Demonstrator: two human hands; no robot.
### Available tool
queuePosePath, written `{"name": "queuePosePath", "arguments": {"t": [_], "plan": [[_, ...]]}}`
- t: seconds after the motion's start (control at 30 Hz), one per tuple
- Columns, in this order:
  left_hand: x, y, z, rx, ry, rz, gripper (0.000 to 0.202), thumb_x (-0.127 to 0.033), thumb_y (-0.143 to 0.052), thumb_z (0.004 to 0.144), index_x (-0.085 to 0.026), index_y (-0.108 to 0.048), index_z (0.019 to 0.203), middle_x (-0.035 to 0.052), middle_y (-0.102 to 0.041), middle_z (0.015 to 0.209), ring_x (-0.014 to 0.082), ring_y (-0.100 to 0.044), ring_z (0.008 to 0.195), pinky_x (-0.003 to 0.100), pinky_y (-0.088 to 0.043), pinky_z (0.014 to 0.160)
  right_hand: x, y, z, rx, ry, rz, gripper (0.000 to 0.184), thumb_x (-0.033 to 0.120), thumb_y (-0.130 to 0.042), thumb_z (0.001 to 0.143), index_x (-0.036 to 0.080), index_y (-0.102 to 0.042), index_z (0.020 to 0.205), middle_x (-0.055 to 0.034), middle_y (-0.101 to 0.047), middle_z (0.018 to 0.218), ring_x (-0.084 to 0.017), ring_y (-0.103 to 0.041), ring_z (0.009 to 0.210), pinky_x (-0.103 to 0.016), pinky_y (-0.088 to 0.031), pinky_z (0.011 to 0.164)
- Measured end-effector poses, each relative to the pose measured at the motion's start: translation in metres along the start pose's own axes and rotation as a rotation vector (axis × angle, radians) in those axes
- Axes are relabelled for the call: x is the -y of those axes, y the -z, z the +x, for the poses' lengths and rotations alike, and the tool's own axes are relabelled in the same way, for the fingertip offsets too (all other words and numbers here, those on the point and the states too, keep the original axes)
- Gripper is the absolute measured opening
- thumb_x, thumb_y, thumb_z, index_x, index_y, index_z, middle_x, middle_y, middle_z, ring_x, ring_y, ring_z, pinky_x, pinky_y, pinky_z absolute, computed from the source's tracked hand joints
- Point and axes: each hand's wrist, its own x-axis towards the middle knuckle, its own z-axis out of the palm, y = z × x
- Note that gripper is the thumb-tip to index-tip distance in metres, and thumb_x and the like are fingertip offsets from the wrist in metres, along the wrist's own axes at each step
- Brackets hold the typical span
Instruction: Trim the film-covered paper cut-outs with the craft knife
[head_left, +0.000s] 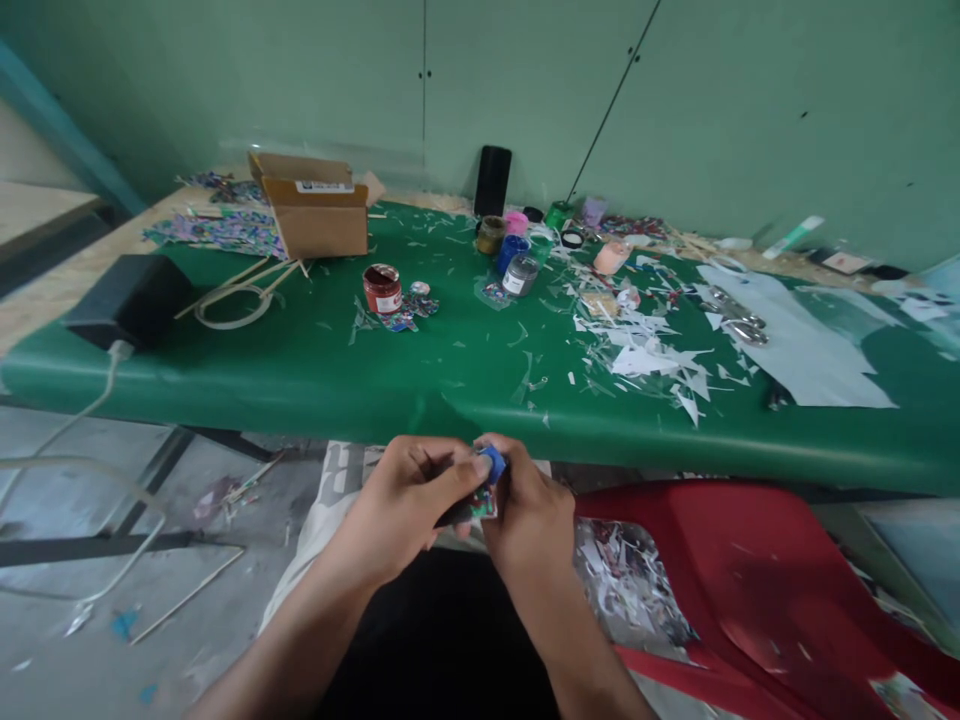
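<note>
My left hand (401, 510) and my right hand (529, 510) meet over my lap, below the front edge of the green table (315, 370). Together they pinch a small blue-tipped object (493, 466) with a bit of multicoloured material (484, 505) under it. The left thumb presses on the blue tip. What the object is stays hidden by the fingers. Both hands are closed around it.
On the table stand a red paint jar (382, 288), several small jars (514, 260), a cardboard box (319, 205), a black phone (493, 180), scissors (739, 320) and many paper scraps (652, 350). A red plastic chair (750, 590) with scraps is at my right. A black box (127, 295) lies far left.
</note>
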Motion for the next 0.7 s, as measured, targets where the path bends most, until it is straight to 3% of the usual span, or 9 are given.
{"name": "queuePosePath", "arguments": {"t": [0.1, 0.13, 0.27, 0.37, 0.47, 0.53, 0.6, 0.7], "plan": [[-0.002, -0.004, -0.003, 0.166, 0.044, -0.007, 0.034, -0.044, -0.064, 0.081, -0.016, -0.061, 0.061, -0.0028, -0.052, 0.044, 0.0061, -0.039, 0.033, 0.018, -0.022, 0.031, -0.008, -0.005, 0.013, 0.072, -0.109, -0.003, 0.03, 0.029, -0.041, 0.095, 0.019, -0.069, 0.091, -0.005, -0.073, 0.07, -0.016, -0.064, 0.052, -0.024, -0.04, 0.047], [-0.004, -0.004, -0.005, 0.172, 0.042, 0.022, 0.035, -0.044, -0.062, 0.083, -0.016, -0.062, 0.062, -0.0025, -0.052, 0.045, 0.0066, -0.039, 0.034, 0.019, -0.022, 0.031, -0.01, -0.003, 0.018, 0.093, -0.152, 0.026, 0.032, 0.03, -0.041, 0.095, 0.019, -0.069, 0.088, -0.0053, -0.074, 0.072, -0.016, -0.064, 0.052, -0.024, -0.041, 0.048], [-0.012, 0.001, -0.008, -0.02, -0.091, 0.158, 0.026, -0.037, -0.062, 0.084, -0.016, -0.063, 0.068, -0.0037, -0.052, 0.053, 0.0066, -0.04, 0.043, 0.019, -0.026, 0.039, -0.014, 0.016, 0.035, 0.145, -0.307, 0.355, 0.033, 0.038, -0.046, 0.094, 0.019, -0.068, 0.079, 0.0008, -0.062, 0.058, -0.012, -0.052, 0.046, -0.023, -0.039, 0.046], [-0.015, 0.008, -0.008, -0.063, -0.197, 0.307, 0.014, -0.028, -0.066, 0.08, -0.016, -0.066, 0.072, -0.0022, -0.057, 0.062, 0.0103, -0.049, 0.057, 0.02, -0.035, 0.049, -0.005, 0.033, 0.04, 0.249, -0.357, 0.603, 0.034, 0.045, -0.051, 0.092, 0.019, -0.066, 0.076, 0.0049, -0.052, 0.052, -0.009, -0.04, 0.041, -0.022, -0.031, 0.041], [-0.017, 0.011, -0.008, -0.045, -0.207, 0.383, 0.01, -0.025, -0.069, 0.076, -0.016, -0.068, 0.071, -0.0014, -0.06, 0.063, 0.013, -0.052, 0.061, 0.022, -0.037, 0.052, 0.006, 0.042, 0.042, 0.334, -0.281, 0.607, 0.022, 0.041, -0.061, 0.086, 0.021, -0.066, 0.08, 0.0036, -0.059, 0.061, -0.01, -0.049, 0.05, -0.022, -0.038, 0.046], [-0.019, 0.013, -0.006, -0.067, -0.174, 0.388, 0.009, -0.025, -0.073, 0.073, -0.017, -0.07, 0.076, -0.0018, -0.062, 0.065, 0.0131, -0.053, 0.061, 0.022, -0.038, 0.053, 0.01, 0.044, 0.043, 0.296, -0.257, 0.54, 0.019, 0.037, -0.063, 0.084, 0.021, -0.063, 0.073, 0.0038, -0.058, 0.06, -0.011, -0.054, 0.054, -0.022, -0.042, 0.052], [-0.02, 0.015, -0.003, -0.158, -0.151, 0.306, 0.02, -0.026, -0.078, 0.069, -0.018, -0.07, 0.085, -0.0028, -0.062, 0.066, 0.012, -0.053, 0.059, 0.021, -0.039, 0.052, 0.011, 0.044, 0.042, 0.252, -0.313, 0.551, 0.022, 0.036, -0.062, 0.085, 0.021, -0.059, 0.069, 0.0046, -0.055, 0.055, -0.01, -0.052, 0.05, -0.022, -0.042, 0.049], [-0.016, 0.015, 0.003, -0.285, -0.212, -0.018, 0.026, -0.03, -0.081, 0.066, -0.019, -0.065, 0.082, -0.0033, -0.061, 0.067, 0.0104, -0.053, 0.059, 0.02, -0.042, 0.053, 0.01, 0.043, 0.037, 0.342, -0.484, 0.772, 0.022, 0.038, -0.064, 0.084, 0.02, -0.061, 0.073, 0.0033, -0.06, 0.054, -0.008, -0.043, 0.041, -0.02, -0.034, 0.04]]}}
